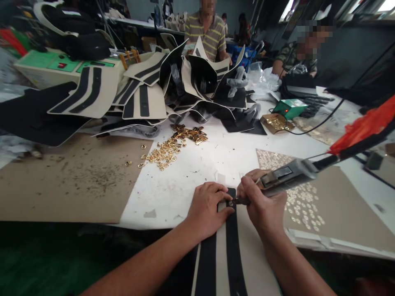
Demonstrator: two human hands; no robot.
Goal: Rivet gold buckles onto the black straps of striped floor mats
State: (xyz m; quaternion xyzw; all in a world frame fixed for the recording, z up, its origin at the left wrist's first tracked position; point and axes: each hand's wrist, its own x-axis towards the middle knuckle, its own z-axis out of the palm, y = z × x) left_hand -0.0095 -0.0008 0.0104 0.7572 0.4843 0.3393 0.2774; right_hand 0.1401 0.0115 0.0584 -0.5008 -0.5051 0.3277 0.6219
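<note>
Striped panel point(221, 255), beige with black bands, lies lengthwise across the near edge of the white desk point(173, 193), its far end on the top and the rest reaching toward the wearer. Beyond, a heap of similar panels point(156, 100) spreads across the back, several curled. One brown sheet point(61, 201) covers the left side, flecked with dark bits; another brown sheet point(348, 205) lies to the right. A grey power tool point(286, 176) slants in from the right, the fingers of the right hand point(265, 205) wrapped around its front end. The left hand point(206, 209) rests on the panel, thumb and forefinger slightly apart; whether they pinch anything I cannot tell. Farther back sits a green box point(290, 109) with a red light, just behind a small carton point(268, 124). Loose gold fittings point(163, 154) lie mid-desk, and pale rings point(304, 205) dot the right sheet. Smallest, a round metal piece point(231, 203) sits on one band, at the tool's tip.
</note>
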